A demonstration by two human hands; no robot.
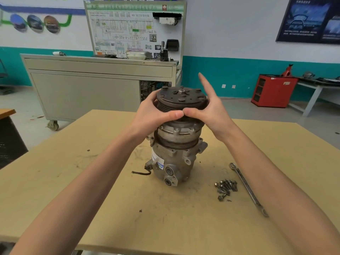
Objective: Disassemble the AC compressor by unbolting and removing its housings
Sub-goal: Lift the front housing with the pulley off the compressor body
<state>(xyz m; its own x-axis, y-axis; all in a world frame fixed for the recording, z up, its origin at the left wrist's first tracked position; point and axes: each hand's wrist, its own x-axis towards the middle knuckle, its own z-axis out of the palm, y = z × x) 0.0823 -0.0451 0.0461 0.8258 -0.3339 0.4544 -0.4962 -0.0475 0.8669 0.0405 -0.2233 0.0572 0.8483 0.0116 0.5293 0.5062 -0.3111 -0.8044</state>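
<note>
Grey metal compressor (174,159) upright mid-table (110,199), pulley (181,99) on top. Left hand (152,115) wraps pulley rim. Right hand (211,115) presses with thumb and palm, fingers straight, lifted clear. Bolts (226,188) out, beside wrench (246,186). Best: wrap both hands, lift straight, rock evenly, no tilt.

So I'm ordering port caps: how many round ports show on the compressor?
2, both low on the front of the compressor: upper port, lower port just beneath. Others may be hidden behind.

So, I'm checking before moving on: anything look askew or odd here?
On the compressor, the top half sits lifted off the body, a dark ring showing in the gap. Loose bolts lie piled beside the wrench.
</note>
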